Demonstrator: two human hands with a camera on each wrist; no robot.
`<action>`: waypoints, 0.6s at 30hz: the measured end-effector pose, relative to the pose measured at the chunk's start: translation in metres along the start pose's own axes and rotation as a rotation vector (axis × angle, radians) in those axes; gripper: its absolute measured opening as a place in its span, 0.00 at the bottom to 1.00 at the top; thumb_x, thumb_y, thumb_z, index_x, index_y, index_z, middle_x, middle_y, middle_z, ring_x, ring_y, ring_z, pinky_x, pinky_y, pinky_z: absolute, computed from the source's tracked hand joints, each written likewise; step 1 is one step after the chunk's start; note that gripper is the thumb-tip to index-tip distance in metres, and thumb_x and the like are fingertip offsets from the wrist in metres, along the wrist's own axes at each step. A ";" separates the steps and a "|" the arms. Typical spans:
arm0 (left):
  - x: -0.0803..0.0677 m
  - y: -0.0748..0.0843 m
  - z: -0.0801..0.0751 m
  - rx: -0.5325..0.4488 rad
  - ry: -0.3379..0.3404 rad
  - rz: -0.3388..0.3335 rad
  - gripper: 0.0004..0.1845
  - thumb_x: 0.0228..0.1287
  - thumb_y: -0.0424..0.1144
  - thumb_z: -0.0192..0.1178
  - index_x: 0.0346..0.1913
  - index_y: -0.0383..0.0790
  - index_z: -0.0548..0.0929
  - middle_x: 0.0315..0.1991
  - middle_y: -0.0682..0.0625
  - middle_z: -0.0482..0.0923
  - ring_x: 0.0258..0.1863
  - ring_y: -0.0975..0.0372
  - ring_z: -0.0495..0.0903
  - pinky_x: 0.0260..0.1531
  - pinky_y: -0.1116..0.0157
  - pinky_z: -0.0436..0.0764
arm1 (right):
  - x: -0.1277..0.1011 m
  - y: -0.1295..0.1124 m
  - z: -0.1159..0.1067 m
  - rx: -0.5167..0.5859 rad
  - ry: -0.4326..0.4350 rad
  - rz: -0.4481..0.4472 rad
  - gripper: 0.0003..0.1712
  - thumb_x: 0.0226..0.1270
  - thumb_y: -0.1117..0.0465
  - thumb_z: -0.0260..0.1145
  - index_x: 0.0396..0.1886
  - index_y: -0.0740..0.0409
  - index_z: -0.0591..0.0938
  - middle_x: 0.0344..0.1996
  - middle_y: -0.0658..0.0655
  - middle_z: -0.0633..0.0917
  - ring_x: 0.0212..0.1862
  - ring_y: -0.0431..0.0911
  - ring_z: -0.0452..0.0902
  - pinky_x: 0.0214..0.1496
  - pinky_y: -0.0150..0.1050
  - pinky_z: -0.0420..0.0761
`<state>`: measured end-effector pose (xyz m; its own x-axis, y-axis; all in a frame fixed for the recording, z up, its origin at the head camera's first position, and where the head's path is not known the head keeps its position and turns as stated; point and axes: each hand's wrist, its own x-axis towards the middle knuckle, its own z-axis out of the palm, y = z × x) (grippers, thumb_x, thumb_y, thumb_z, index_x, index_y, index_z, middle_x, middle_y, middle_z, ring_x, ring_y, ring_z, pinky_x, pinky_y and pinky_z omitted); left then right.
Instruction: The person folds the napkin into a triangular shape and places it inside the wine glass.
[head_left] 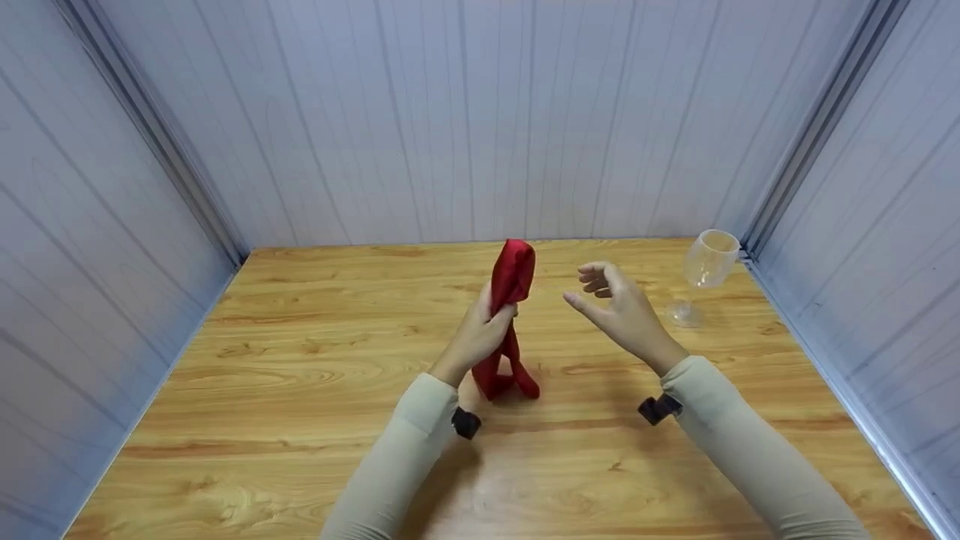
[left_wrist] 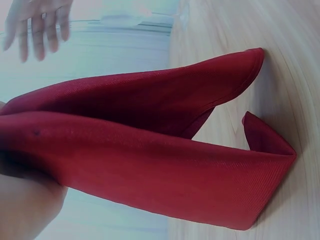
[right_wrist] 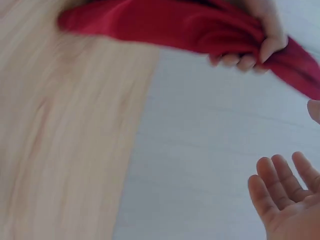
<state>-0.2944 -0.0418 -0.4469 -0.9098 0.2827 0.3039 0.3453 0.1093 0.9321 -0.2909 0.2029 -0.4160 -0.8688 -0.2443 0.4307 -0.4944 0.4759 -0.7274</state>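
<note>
My left hand [head_left: 480,330] grips a red cloth napkin [head_left: 513,274] around its middle, thumb and fingers curled round the gathered fabric. A rounded, folded end of the napkin rises above the fist, while its loose tails hang down to the wooden tabletop. In the left wrist view the lower part of the napkin [left_wrist: 165,175] spreads into two folded flaps with pointed corners. To the right, apart from the cloth, is my right hand [head_left: 626,311], its fingers loosely bent and nothing held. The right wrist view shows that hand [right_wrist: 287,195] palm up below the napkin [right_wrist: 150,22].
A clear stemmed wine glass [head_left: 710,259] stands at the back right of the wooden table [head_left: 300,420], beyond my right hand. Pale panelled walls [head_left: 420,120] enclose the table at the back and on both sides.
</note>
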 end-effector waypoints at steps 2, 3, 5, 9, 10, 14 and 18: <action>0.000 0.001 -0.001 0.006 0.003 0.001 0.23 0.74 0.32 0.48 0.70 0.36 0.65 0.53 0.37 0.75 0.45 0.51 0.77 0.44 0.56 0.76 | -0.002 0.013 -0.004 -0.039 -0.010 0.019 0.30 0.69 0.45 0.68 0.60 0.60 0.75 0.51 0.57 0.80 0.53 0.52 0.77 0.57 0.49 0.75; 0.000 0.001 -0.001 0.008 0.004 0.002 0.23 0.74 0.32 0.48 0.70 0.36 0.65 0.53 0.38 0.75 0.45 0.51 0.77 0.43 0.56 0.76 | -0.003 0.020 -0.007 -0.057 -0.016 0.034 0.30 0.69 0.45 0.68 0.60 0.60 0.75 0.51 0.58 0.80 0.53 0.52 0.76 0.58 0.50 0.75; -0.001 0.001 -0.002 0.019 0.005 -0.001 0.23 0.74 0.32 0.48 0.69 0.37 0.66 0.51 0.39 0.76 0.44 0.53 0.77 0.43 0.57 0.77 | -0.005 0.037 -0.012 -0.088 -0.032 0.076 0.31 0.69 0.44 0.67 0.61 0.61 0.75 0.53 0.59 0.80 0.54 0.54 0.76 0.59 0.51 0.74; -0.002 0.000 -0.003 0.037 0.001 -0.008 0.22 0.74 0.33 0.49 0.68 0.39 0.67 0.52 0.41 0.76 0.45 0.54 0.78 0.45 0.58 0.77 | -0.012 0.070 -0.023 -0.109 -0.067 0.196 0.33 0.71 0.43 0.66 0.64 0.62 0.75 0.57 0.62 0.78 0.57 0.58 0.74 0.60 0.55 0.73; -0.002 0.000 -0.004 0.041 0.001 -0.011 0.22 0.74 0.34 0.49 0.68 0.39 0.67 0.52 0.41 0.76 0.45 0.54 0.78 0.45 0.57 0.77 | -0.014 0.077 -0.026 -0.106 -0.074 0.227 0.33 0.71 0.43 0.65 0.65 0.62 0.74 0.58 0.63 0.78 0.58 0.59 0.73 0.60 0.56 0.73; -0.002 0.000 -0.005 0.047 0.007 -0.013 0.21 0.74 0.35 0.50 0.68 0.40 0.68 0.52 0.41 0.77 0.46 0.51 0.78 0.46 0.56 0.77 | -0.020 0.105 -0.039 -0.125 -0.078 0.304 0.34 0.72 0.43 0.64 0.66 0.62 0.74 0.60 0.66 0.77 0.59 0.60 0.73 0.58 0.58 0.75; -0.002 -0.001 -0.006 0.050 0.007 -0.012 0.22 0.74 0.34 0.50 0.68 0.40 0.68 0.52 0.41 0.77 0.47 0.49 0.79 0.46 0.56 0.77 | -0.028 0.128 -0.050 -0.155 -0.065 0.352 0.33 0.74 0.45 0.63 0.65 0.67 0.75 0.59 0.69 0.78 0.58 0.62 0.74 0.58 0.58 0.75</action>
<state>-0.2941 -0.0484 -0.4473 -0.9156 0.2742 0.2941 0.3449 0.1599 0.9249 -0.3283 0.3131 -0.4940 -0.9870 -0.0936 0.1306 -0.1597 0.6607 -0.7334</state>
